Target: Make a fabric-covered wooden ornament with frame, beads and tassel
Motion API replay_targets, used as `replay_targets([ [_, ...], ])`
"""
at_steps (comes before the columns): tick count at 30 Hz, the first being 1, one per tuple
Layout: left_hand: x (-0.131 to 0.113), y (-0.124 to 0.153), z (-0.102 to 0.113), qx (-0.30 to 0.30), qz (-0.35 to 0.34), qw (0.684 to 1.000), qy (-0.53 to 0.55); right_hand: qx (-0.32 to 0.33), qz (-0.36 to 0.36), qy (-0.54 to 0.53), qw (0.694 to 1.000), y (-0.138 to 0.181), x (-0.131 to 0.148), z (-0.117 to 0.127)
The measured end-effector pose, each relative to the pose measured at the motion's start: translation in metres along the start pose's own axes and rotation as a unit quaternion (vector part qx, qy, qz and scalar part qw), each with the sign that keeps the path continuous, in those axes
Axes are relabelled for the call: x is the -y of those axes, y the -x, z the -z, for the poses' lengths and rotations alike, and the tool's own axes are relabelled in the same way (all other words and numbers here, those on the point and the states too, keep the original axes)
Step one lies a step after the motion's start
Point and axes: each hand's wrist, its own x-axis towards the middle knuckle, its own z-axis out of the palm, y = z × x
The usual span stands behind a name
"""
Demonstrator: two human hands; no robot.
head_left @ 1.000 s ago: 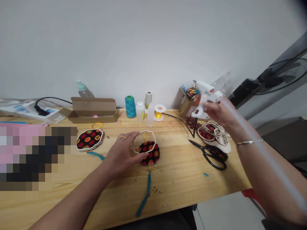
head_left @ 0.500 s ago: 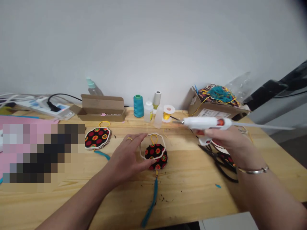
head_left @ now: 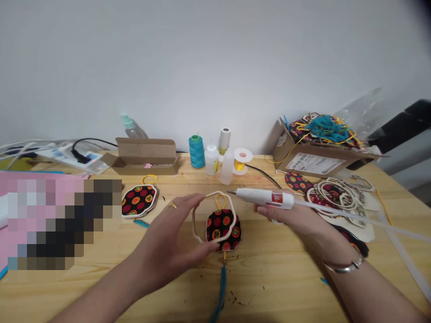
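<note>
Your left grip (head_left: 164,244) was closed on a cream frame (head_left: 194,220) circling a black floral fabric disc (head_left: 222,231) on the counter (head_left: 269,291). Your right grip (head_left: 286,220) clamped a white glue gun (head_left: 262,196) just beside it. Beyond stood a scrap-filled cardboard box (head_left: 313,163); dark scissors (head_left: 357,244), probably, lay half-hidden behind your right wrist.

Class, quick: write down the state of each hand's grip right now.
Left hand: holding a cream frame, fingers spread around it.
Right hand: closed, holding a white hot glue gun.

A teal thread cone (head_left: 196,151) stands beside a white bottle (head_left: 211,159) and gold spool (head_left: 239,165).
</note>
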Motion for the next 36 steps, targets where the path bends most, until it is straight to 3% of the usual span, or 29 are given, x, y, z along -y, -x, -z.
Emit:
replay_targets([
  [7,0.016,0.014,-0.018,0.028,-0.196,0.980,-0.016,0.022,0.037,0.096,0.994,-0.003,0.003,-0.005],
  [10,0.017,0.017,-0.022,0.063,-0.238,0.969,0.000,0.029,0.089,0.124,0.988,-0.004,0.004,-0.008],
  [22,0.017,0.019,-0.030,0.164,-0.201,0.966,0.000,0.036,0.140,0.220,0.965,-0.008,-0.003,-0.013],
  [36,0.013,0.017,-0.030,0.148,-0.198,0.969,-0.003,0.014,0.132,0.236,0.963,-0.005,0.000,-0.014],
])
